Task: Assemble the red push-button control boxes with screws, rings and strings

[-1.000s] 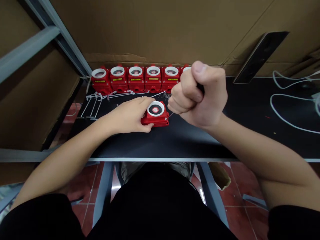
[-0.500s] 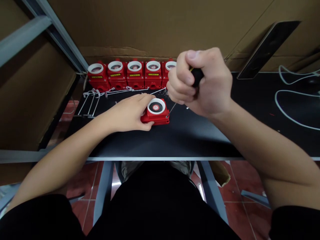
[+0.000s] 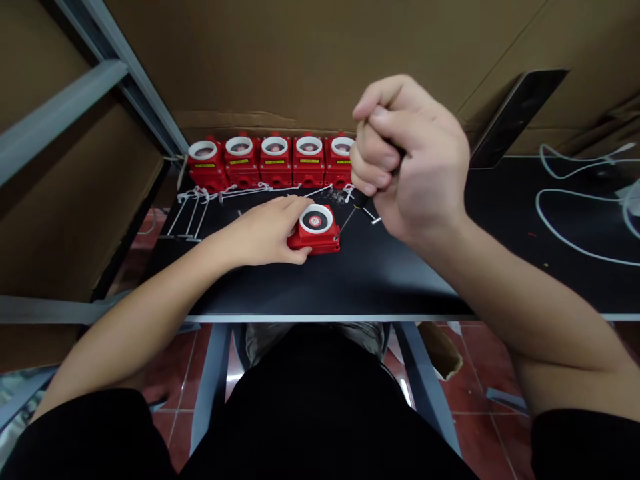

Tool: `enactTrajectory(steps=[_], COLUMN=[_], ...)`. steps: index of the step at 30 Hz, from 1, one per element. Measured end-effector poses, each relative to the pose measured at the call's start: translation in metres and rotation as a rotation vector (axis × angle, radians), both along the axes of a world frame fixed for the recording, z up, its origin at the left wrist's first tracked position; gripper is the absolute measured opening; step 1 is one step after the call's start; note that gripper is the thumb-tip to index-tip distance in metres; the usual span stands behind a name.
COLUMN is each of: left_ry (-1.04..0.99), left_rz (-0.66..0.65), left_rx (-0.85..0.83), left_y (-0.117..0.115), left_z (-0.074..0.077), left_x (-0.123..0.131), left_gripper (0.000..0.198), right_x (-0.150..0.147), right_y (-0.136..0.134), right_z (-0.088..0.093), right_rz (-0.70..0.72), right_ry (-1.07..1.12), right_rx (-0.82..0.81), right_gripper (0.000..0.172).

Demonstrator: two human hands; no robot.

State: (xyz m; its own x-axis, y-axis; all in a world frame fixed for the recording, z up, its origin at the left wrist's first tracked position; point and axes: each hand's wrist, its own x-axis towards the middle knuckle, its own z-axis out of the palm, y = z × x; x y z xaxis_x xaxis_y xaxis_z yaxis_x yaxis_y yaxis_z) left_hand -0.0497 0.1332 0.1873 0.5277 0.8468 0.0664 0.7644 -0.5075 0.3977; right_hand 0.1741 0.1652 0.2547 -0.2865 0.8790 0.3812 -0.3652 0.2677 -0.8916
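Observation:
A red housing (image 3: 325,243) with a white ring round a dark disc lies on the black tabletop. My left hand (image 3: 270,230) is clasped over its left side, thumb at the front and fingers behind. Up and to the right, my right hand (image 3: 415,160) is closed in a fist round the handle of a screwdriver (image 3: 347,223). Its thin shaft slants down to the screw hole at the housing's right corner. Most of the handle is hidden inside the fist. Just left of that hand lies a small T-shaped metal rod (image 3: 374,219).
Several similar red housings (image 3: 275,165) stand in a row against the cardboard wall (image 3: 320,67). Metal rods with white cords (image 3: 193,212) lie at the left. A dark flat panel (image 3: 520,117) leans at the back right, near white cables (image 3: 565,243). A metal frame (image 3: 60,110) stands at left.
My right fist has turned on the handle, its index finger now lifted. The view has shifted slightly. My left hand still holds the housing in place.

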Motion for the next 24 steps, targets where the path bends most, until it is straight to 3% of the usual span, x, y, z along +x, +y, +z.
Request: enactTrajectory(steps=[10, 15, 19, 21, 24], left_ry=[-0.042, -0.077, -0.099, -0.102, -0.091], left_rz=[0.009, -0.020, -0.054, -0.042, -0.006], left_rx=[-0.020, -0.041, -0.068, -0.071, -0.061], left_y=[0.000, 0.006, 0.012, 0.011, 0.009], left_z=[0.002, 0.000, -0.001, 0.000, -0.001], left_x=[-0.001, -0.005, -0.010, -0.010, -0.008], left_gripper=[0.050, 0.055, 0.069, 0.071, 0.065], right_x=[0.017, 0.019, 0.015, 0.010, 0.000], right_y=[0.047, 0.053, 0.053, 0.053, 0.049], right_z=[-0.011, -0.006, -0.006, -0.009, -0.014], right_rz=[0.402, 0.686, 0.869, 0.808, 0.527], right_ry=[-0.029, -0.029, 0.062, 0.059, 0.016], right_rx=[0.090, 0.163, 0.194, 0.158, 0.058], right_gripper=[0.055, 0.062, 0.061, 0.054, 0.039])
